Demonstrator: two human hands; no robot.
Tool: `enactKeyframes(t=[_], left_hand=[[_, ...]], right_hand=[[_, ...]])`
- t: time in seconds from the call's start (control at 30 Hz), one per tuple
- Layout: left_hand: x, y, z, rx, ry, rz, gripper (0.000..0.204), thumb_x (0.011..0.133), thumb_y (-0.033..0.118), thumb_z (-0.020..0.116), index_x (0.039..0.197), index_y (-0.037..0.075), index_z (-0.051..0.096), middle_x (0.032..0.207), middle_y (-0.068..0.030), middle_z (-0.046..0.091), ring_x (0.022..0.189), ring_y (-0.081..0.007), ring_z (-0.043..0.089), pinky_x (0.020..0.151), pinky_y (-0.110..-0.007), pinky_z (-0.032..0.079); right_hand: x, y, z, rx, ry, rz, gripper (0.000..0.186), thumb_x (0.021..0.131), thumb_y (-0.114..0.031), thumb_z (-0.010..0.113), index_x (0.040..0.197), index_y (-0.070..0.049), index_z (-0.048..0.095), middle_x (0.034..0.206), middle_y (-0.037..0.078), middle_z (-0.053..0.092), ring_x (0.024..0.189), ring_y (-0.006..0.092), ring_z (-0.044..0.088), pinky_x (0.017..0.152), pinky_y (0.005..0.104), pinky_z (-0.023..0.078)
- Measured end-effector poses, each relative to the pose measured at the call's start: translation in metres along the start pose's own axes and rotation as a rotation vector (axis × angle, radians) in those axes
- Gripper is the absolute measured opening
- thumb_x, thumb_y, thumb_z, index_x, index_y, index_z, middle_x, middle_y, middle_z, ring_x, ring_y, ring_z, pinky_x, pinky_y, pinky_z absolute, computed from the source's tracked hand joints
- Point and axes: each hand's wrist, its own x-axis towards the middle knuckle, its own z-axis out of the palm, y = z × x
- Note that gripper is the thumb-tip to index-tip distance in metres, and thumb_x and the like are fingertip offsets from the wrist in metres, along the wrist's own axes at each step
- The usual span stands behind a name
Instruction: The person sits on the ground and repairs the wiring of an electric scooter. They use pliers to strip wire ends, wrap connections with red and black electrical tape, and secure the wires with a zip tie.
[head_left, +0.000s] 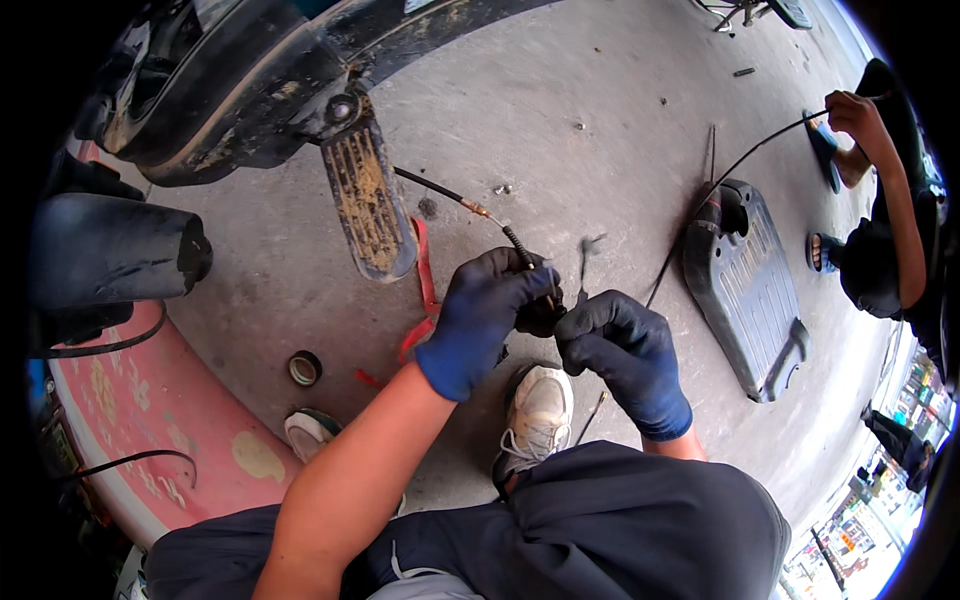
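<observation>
My left hand [490, 310], in a blue and black work glove, is closed around the end of a black control cable [430, 184]. A brass-coloured fitting [474, 207] and a dark spring sleeve [515, 240] on that cable lie just beyond its fingers. Close beside it on the right, my right hand [625, 350], gloved alike, pinches its thumb and fingers together near the cable's end. What sits in that pinch is too small and dark to make out. A thin dark piece with a blurred top [586, 262] shows above the right fingertips.
A muddy ribbed footrest [370, 190] juts from a vehicle's dark underside at upper left. A red strap [424, 265] and tape roll [304, 368] lie on the floor. Right stands a ribbed black plastic panel [750, 290]; beyond it, a person's hand [855, 115] holds a long black cable [755, 148].
</observation>
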Motion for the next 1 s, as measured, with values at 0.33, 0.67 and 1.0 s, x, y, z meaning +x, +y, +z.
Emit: enactKeyframes(t=[0.33, 0.67, 1.0], left_hand=[[0.032, 0.025, -0.013, -0.031, 0.096, 0.056, 0.018, 0.09, 0.022, 0.066, 0.094, 0.004, 0.067, 0.081, -0.0061, 0.068, 0.068, -0.0155, 0.066, 0.066, -0.03, 0.055], [0.009, 0.015, -0.017, -0.034, 0.031, -0.186, 0.02, 0.094, 0.024, 0.057, 0.101, 0.005, 0.061, 0.09, -0.0101, 0.069, 0.075, -0.0187, 0.068, 0.067, -0.034, 0.057], [-0.002, -0.042, -0.071, 0.32, 0.118, -0.133, 0.03, 0.094, 0.021, 0.059, 0.121, 0.009, 0.05, 0.08, -0.0065, 0.068, 0.054, -0.012, 0.063, 0.046, -0.026, 0.05]], right_hand=[[-0.006, 0.02, 0.026, -0.529, -0.282, -0.066, 0.011, 0.089, -0.003, 0.062, 0.1, -0.003, 0.064, 0.088, 0.004, 0.067, 0.077, 0.0131, 0.063, 0.07, 0.0263, 0.05], [0.016, -0.004, -0.04, -0.359, 0.566, -0.177, 0.016, 0.094, -0.008, 0.061, 0.108, -0.002, 0.064, 0.084, 0.002, 0.064, 0.065, 0.0061, 0.058, 0.058, 0.0211, 0.047], [-0.05, -0.089, -0.22, -0.831, 1.038, -0.54, 0.031, 0.099, -0.019, 0.055, 0.125, -0.003, 0.062, 0.087, 0.002, 0.063, 0.074, 0.0083, 0.055, 0.065, 0.0229, 0.045]])
